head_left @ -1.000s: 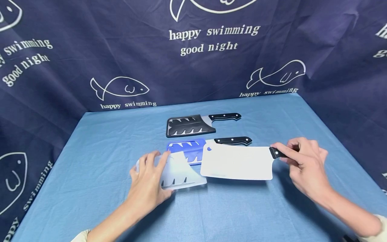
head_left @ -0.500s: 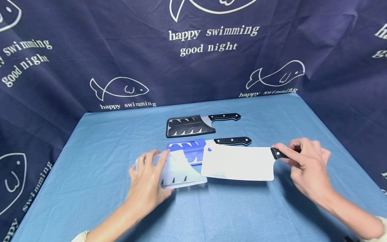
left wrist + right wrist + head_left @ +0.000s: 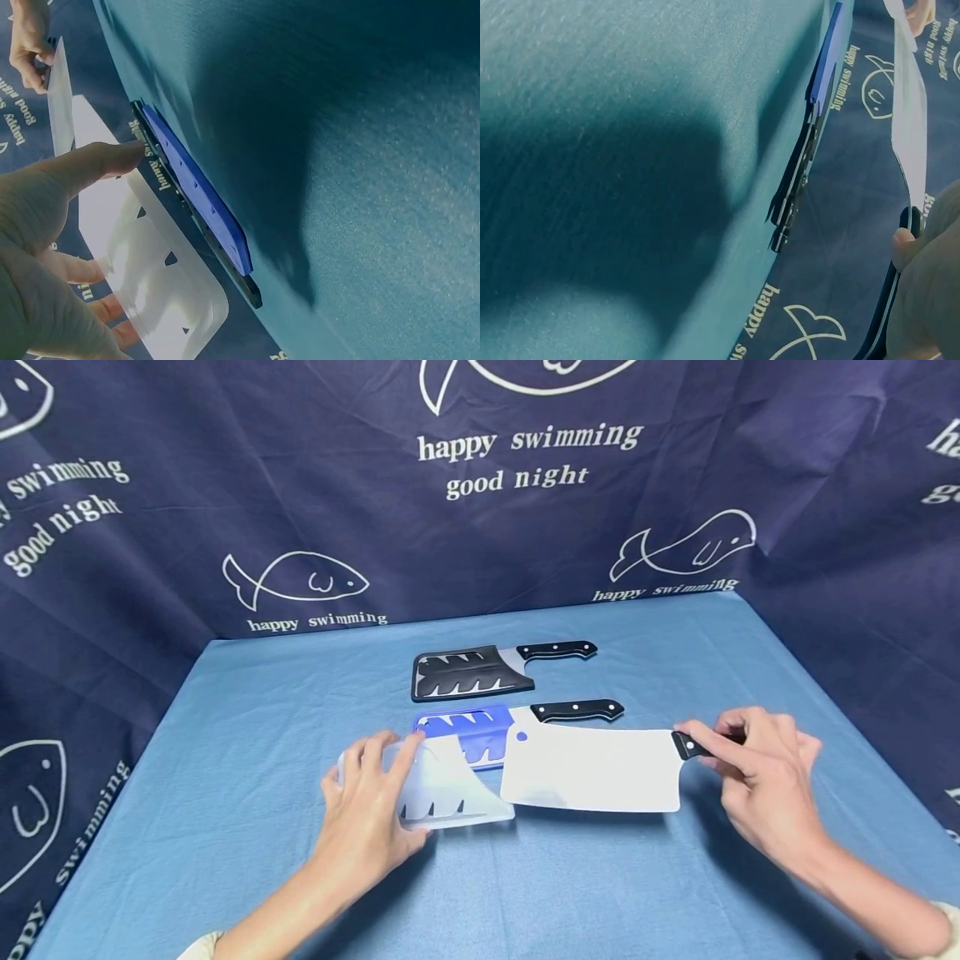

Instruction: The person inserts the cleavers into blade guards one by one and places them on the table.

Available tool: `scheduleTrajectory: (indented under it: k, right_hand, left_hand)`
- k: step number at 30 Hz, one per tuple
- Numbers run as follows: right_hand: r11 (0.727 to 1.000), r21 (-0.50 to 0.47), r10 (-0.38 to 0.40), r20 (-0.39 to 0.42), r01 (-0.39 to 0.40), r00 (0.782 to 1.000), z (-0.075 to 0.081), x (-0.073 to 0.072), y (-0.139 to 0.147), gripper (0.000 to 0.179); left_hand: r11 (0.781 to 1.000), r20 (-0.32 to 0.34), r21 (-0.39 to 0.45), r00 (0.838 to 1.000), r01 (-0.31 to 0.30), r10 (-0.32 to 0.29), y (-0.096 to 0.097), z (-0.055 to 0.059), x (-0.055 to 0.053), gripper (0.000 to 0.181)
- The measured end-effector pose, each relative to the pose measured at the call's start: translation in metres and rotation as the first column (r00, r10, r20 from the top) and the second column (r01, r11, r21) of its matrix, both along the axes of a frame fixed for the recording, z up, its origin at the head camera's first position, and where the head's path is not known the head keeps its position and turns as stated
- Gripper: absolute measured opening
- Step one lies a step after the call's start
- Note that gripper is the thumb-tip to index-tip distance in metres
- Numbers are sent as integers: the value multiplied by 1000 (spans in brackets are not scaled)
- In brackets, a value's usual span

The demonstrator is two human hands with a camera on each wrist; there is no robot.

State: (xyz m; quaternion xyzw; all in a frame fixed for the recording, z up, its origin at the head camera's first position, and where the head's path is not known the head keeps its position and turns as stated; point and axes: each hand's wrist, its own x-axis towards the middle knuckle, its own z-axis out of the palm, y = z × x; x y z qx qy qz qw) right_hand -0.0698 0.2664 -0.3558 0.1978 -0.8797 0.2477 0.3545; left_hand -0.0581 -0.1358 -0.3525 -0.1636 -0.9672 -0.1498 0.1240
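Note:
My left hand (image 3: 371,802) grips a translucent white blade cover (image 3: 442,789) with cut-out slots, thumb on its near edge and fingers over its far side. In my right hand (image 3: 768,777) is a bare cleaver (image 3: 592,768), pinched by the front of its black handle (image 3: 909,219). Both are held above the table, the blade pointing left at the cover's wide mouth. In the head view the blade's far end lies right beside the cover's right tip; whether they touch I cannot tell. The left wrist view shows the cover (image 3: 150,247) between thumb and fingers.
Behind the held things, a cleaver in a blue cover (image 3: 461,720) lies on the blue tablecloth (image 3: 480,893), partly hidden by the white cover and blade. Farther back lies another cleaver in a black cover (image 3: 472,675). A dark blue printed curtain (image 3: 480,543) borders the table.
The bare cleaver has shifted slightly to the right and nearer to me, and its hole now shows blue. The left hand and white cover have hardly moved.

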Motion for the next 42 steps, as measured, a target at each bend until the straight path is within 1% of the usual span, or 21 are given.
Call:
scheduleTrajectory:
  k: [5,10,16,22,29,36,42]
  right_hand:
    - [999,41,36,-21,-35,999,2,0,0,51]
    - [996,79,39,13,-40,999,4,1,2,49]
    - [995,92,33,26,-35,999,5,1,1,52]
    - [995,91,32,12,-33,999,6,2,-1,56]
    - [995,97,15,39,-19,999,5,3,0,58]
    - [995,98,18,58,-24,998,1,1,2,58]
    - [988,147,42,36,-46,998,-2,-3,-8,56]
  left_hand:
    - [1000,-1,-8,1000,13,-13,1,-3,-1,110]
    - [1000,-1,-8,1000,13,-13,3,-4,-1,111]
    - [1000,4,-5,1000,19,-19,4,-6,-2,110]
    - [1000,-25,2,1000,8,-8,1,-7,-4,110]
    - [999,5,36,1000,-16,16,0,-5,-4,108]
    - [999,20,35,999,-31,30,9,-5,-6,110]
    - [1000,2,11,1000,2,-2,21,-7,-9,107]
